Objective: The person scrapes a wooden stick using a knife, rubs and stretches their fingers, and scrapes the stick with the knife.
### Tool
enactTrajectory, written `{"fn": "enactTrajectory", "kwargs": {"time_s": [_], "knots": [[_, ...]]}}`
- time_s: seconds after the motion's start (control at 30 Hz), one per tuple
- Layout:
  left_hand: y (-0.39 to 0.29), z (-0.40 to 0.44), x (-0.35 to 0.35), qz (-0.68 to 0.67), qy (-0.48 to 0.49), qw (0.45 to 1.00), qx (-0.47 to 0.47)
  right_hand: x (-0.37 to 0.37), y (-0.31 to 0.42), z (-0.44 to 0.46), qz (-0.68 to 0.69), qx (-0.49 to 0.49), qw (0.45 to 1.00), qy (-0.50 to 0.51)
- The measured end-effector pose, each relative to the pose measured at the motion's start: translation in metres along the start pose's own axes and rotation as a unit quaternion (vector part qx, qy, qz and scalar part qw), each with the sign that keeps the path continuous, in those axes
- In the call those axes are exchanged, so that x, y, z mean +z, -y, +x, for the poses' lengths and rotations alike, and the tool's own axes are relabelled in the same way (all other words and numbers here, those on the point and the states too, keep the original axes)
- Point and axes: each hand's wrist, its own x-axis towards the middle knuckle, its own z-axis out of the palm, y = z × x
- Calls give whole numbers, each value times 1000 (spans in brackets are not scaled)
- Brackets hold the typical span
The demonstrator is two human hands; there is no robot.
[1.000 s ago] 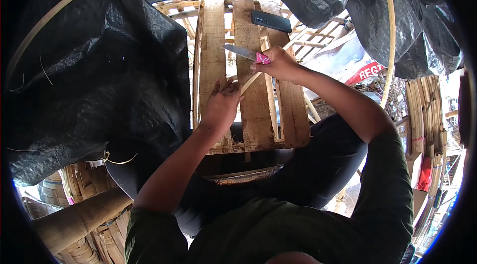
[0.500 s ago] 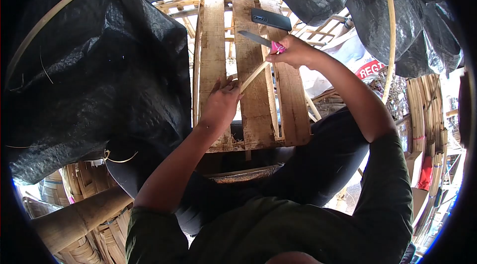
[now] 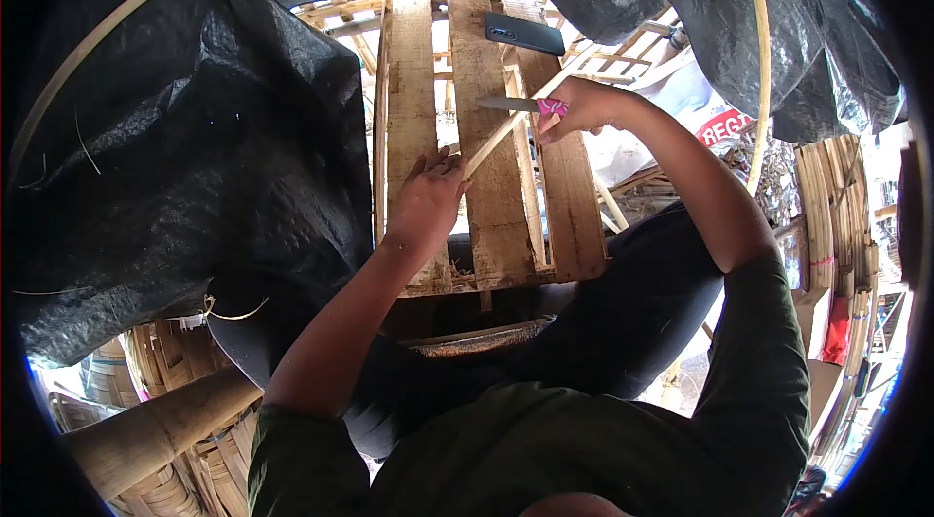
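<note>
My left hand is closed on the lower end of a thin pale strip, over the slatted wooden bench. The strip slants up and to the right, past my right hand. That hand is wrapped round the pink handle of a knife, whose blade points left and lies across the strip. A dark phone rests near the far end of the slats, above both hands.
Black plastic sheeting hangs at the left and over the top. A thin bent pole stands at the right. Bamboo strips are stacked at far right, and a thick bamboo pole lies at lower left.
My right hand with the knife has moved right along the strip, and the blade has turned nearly level. My left hand keeps its hold. The view has shifted slightly.
</note>
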Motion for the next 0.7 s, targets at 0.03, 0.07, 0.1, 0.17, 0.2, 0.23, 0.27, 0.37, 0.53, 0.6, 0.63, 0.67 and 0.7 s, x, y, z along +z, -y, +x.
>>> {"fn": "enactTrajectory", "kwargs": {"time_s": [0.03, 0.07, 0.1, 0.17, 0.2, 0.23, 0.27, 0.37, 0.53, 0.6, 0.63, 0.67, 0.7], "knots": [[0, 1, -1, 9, 28, 1000, -8, -1, 0, -1, -3, -1, 1000, 13], [1, 1, 0, 9, 28, 1000, -7, -1, -2, 0, -3, 0, 1000, 12], [1, 1, 2, 17, 25, 1000, -7, 0, -5, 3, -5, -1, 1000, 5], [2, 0, 4, 25, 21, 999, -8, 0, -10, 6, -8, -2, 1000, -2], [1, 0, 2, 26, 21, 999, -7, 0, -10, 7, -8, -3, 1000, 2], [0, -1, 1, 27, 21, 999, -7, 0, -10, 7, -7, -4, 1000, 5], [1, 0, 1, 26, 20, 999, -7, -1, -10, 7, -8, -4, 1000, 5], [2, 1, 2, 8, 31, 999, -10, -2, -4, 3, -4, 34, 999, -11], [3, 0, 4, 21, 23, 999, -8, -7, -9, 4, 129, 33, 989, 58], [4, 0, 6, 2, -9, 1000, 4, -14, -19, -1, 86, -18, 994, 59], [4, -1, 7, -16, -43, 999, 16, -18, -24, -4, 43, -70, 995, 60], [5, -1, 7, -16, -43, 999, 15, -24, -28, -7, -29, -86, 995, 47], [4, -1, 5, -19, -31, 999, 12, -31, -41, -4, -29, -86, 995, 47]]}}
